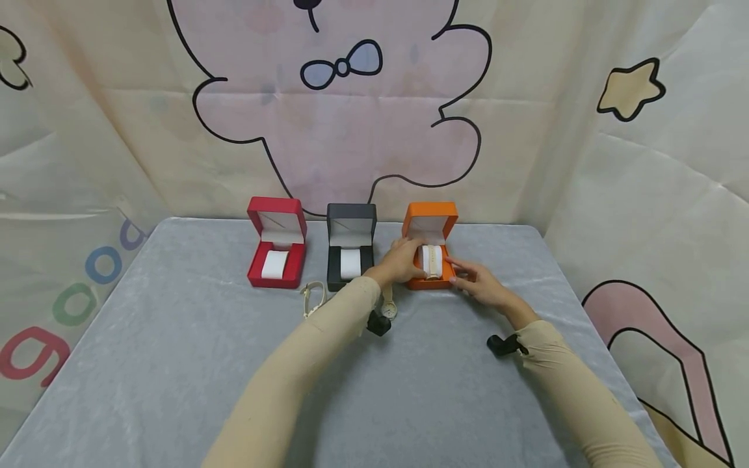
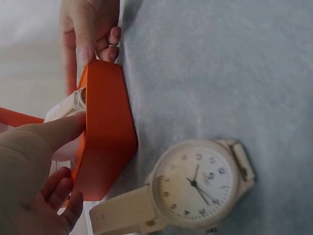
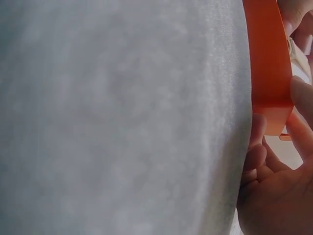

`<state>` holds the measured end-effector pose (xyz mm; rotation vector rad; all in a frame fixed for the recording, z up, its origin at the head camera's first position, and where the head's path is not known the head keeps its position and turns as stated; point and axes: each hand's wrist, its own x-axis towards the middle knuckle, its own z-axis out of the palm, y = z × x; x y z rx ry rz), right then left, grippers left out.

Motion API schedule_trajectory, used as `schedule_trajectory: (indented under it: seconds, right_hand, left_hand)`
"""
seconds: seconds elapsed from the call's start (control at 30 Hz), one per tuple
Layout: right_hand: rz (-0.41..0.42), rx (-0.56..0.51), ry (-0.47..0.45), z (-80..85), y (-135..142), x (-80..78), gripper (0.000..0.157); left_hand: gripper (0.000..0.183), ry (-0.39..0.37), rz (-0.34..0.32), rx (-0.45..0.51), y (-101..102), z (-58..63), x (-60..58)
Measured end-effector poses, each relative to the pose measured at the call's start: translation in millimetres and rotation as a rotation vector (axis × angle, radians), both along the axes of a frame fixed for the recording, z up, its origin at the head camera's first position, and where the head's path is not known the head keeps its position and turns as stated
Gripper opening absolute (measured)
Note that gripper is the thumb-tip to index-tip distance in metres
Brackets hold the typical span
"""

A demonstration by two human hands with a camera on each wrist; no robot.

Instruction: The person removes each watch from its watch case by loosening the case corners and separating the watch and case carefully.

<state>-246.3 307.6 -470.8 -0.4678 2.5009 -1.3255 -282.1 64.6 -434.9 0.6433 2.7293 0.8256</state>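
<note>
An open orange watch box stands at the back right of the table. In it sits a white watch cushion with a pale-strapped watch around it. My left hand reaches in from the left, thumb and forefinger about the cushion; in the left wrist view its other fingers curl beside the box's outer wall. My right hand holds the box's right side, its thumb at the front corner. A cream wristwatch with a round white dial lies on the cloth below my left hand.
An open red watch box and an open black watch box stand to the left, each with a white cushion. Another pale watch lies before them. A grey cloth covers the table; a printed curtain hangs behind.
</note>
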Motion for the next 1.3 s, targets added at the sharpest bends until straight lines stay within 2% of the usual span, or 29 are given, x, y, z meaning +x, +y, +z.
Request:
schedule_trajectory:
  seconds: [0.4, 0.67, 0.93, 1.03, 1.3]
  right_hand:
    - [-0.005, -0.004, -0.033, -0.7, 1.2, -0.3, 0.058]
    - [-0.01, -0.01, -0.036, -2.9, 1.6, -3.3, 0.057]
    - [-0.01, -0.009, -0.027, 0.6, 1.7, -2.4, 0.056]
    - [-0.02, -0.005, -0.03, 0.4, 2.0, -2.5, 0.056]
    - [-0.024, -0.009, -0.045, -0.2, 1.9, -1.0, 0.057]
  left_hand:
    - [0.068, 0.067, -0.082, -0.006, -3.1, -1.5, 5.2]
    - [0.069, 0.02, -0.114, 0.064, -5.7, -0.6, 3.0]
    - [0.074, 0.15, -0.238, 0.048, -6.4, -4.9, -0.3]
    - [0.075, 0.135, -0.219, 0.089, -6.7, -5.7, 0.4]
    - [0.075, -0.021, -0.076, 0.29, -6.2, 2.3, 0.5]
